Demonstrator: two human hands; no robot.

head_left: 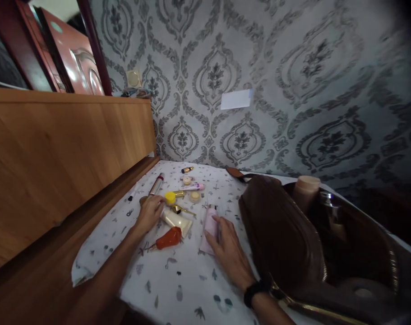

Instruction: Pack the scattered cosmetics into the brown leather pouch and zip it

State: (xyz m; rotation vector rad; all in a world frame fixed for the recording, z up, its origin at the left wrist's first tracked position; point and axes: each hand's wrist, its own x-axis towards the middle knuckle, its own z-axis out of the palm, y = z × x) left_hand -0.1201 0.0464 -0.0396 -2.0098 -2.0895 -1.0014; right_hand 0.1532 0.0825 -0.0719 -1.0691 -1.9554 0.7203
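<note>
My right hand (230,250), with a black band at the wrist, has its thumb and fingers around a pale pink tube (210,225) on the patterned cloth. My left hand (150,214) is closed, its fingers curled beside the near end of a cream-coloured tube (176,221); what they hold is hidden. Just beyond it lie a yellow-lidded jar (170,197), a silver and dark red cylinder (157,184) and a small gold and black item (177,209). An orange-red bottle (169,238) rests on its side in front of the cream tube.
At right stands an open brown leather bag (283,225) holding a pinkish-capped container (307,187) and a clear-topped bottle (334,216). Farther back lie a white and pink tube (193,187), a small round pot (195,196) and a gold-black tube (187,170). A wooden cabinet (73,140) borders the left.
</note>
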